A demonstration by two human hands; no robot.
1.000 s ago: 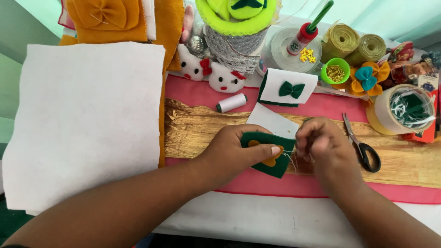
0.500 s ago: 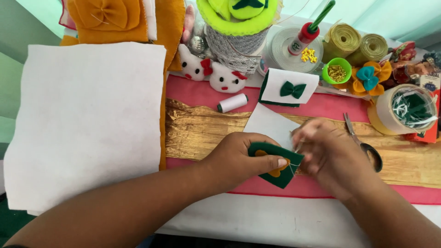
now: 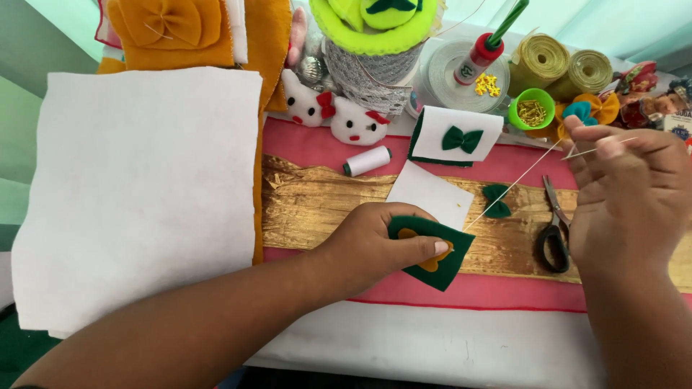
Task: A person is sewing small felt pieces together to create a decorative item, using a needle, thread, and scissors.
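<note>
**Green felt piece pinned down while thread is drawn taut**

While the counter [image 3: 432,346] carries a pink cloth with a gold band across it, the largest thing on it is the white felt sheet [image 3: 137,194], which covers the left side up to the left edge. Beside it, along the far edge, stand a mustard felt piece [image 3: 180,29], a lace-wrapped roll with a neon-green top [image 3: 375,43] and two olive ribbon rolls [image 3: 562,68].

Near the middle of the front edge, the left hand [image 3: 375,245] presses and pinches the dark green felt piece [image 3: 436,256], thumb on top; an orange shape shows on it. It partly overlaps a small white felt square [image 3: 429,194].

Toward the right edge, the right hand [image 3: 634,194] is raised, its fingers clenched on a needle [image 3: 591,150]. A white thread [image 3: 512,187] runs taut from the needle down to the green felt piece.

Black-handled scissors [image 3: 553,234] lie just beside the right hand, closed. A small green felt bow [image 3: 496,202] sits between the scissors and the white square, and a white thread spool [image 3: 367,161] lies farther back.
</note>
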